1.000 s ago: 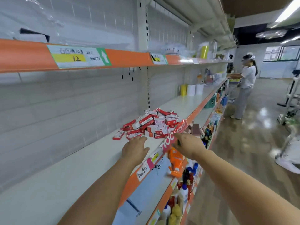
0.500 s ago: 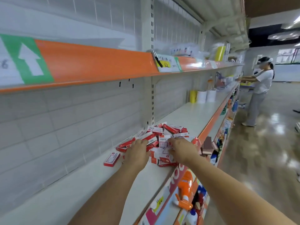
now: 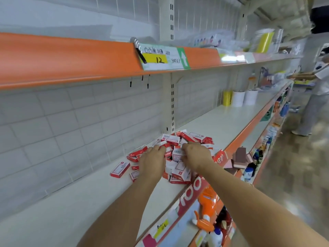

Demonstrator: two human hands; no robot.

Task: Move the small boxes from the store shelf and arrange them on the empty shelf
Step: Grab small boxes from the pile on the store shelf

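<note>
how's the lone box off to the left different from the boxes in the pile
The lone box lies flat on the shelf, apart and untouched; the pile is a jumble, its boxes tilted and stacked over each other. Both hands, left and right, are in the pile; neither is near the lone box. All look like the same small red-and-white boxes.

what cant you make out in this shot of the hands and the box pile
Head view, the only one:
- Fingertips of the left hand and right hand: curled into the pile of small boxes, so the grip is unclear.
- Boxes under the hands: covered.
- Print on the boxes: too small.
- Price tag writing beside the "12": blurred.
</note>
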